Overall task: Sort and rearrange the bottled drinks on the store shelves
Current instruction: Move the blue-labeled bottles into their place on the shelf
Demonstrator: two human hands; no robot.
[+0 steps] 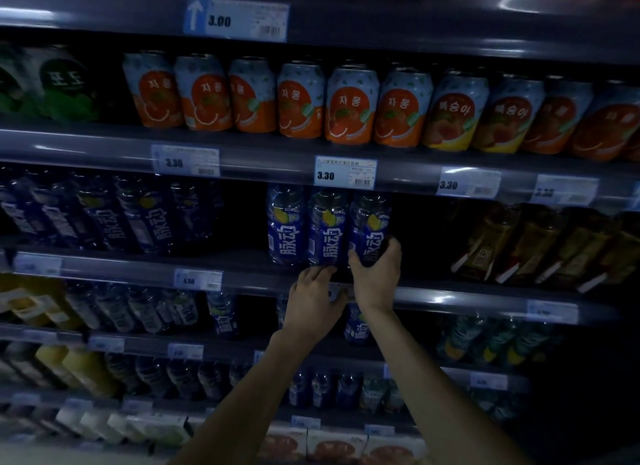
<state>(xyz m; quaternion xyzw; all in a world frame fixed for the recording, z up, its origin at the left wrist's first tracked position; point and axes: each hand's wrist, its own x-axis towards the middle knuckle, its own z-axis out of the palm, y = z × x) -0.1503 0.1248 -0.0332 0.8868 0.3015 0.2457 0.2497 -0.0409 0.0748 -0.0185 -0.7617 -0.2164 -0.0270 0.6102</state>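
Note:
Three blue-labelled bottles stand side by side at the front of the middle shelf [242, 277]. My right hand [375, 274] grips the base of the rightmost bottle [369, 229], thumb on its left side and fingers round its right. My left hand [313, 300] has its fingertips curled against the bottom of the middle bottle [327, 227]. The left bottle [285, 225] stands untouched. More blue bottles [138, 215] of the same kind lean in a row at the left of this shelf.
Orange and peach cans [349, 104] fill the shelf above, with green cans at far left. Dark amber bottles [540, 246] lean at the right of the middle shelf, beyond a dark gap. Lower shelves hold more bottles and cartons. Price tags [344, 172] line the shelf edges.

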